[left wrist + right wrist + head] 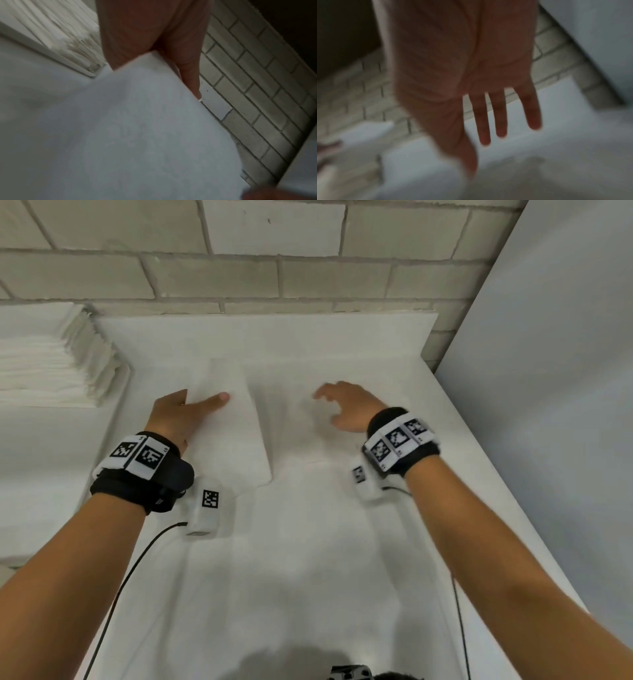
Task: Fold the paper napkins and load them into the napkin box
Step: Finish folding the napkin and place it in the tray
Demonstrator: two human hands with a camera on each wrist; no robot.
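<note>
Your left hand point(178, 416) pins folded napkin point(236, 426) flat on tabletop point(308, 542), thumb on top, other fingers hidden. Your right hand point(346, 405) hovers beside it, fingers spread, grasping nothing. Napkin stack point(51, 364) far left; brick wall point(239, 261) behind, panel point(548, 371) right.

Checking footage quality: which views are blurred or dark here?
Head view: bright, fairly sharp, white napkin barely contrasts with the table. Left wrist view: dim, softly blurred. Right wrist view: dimmest, right hand smeared by motion blur.

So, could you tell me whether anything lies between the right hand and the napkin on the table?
Nothing visible does. The right hand hovers over bare table, beside the napkin that the left hand holds.
</note>
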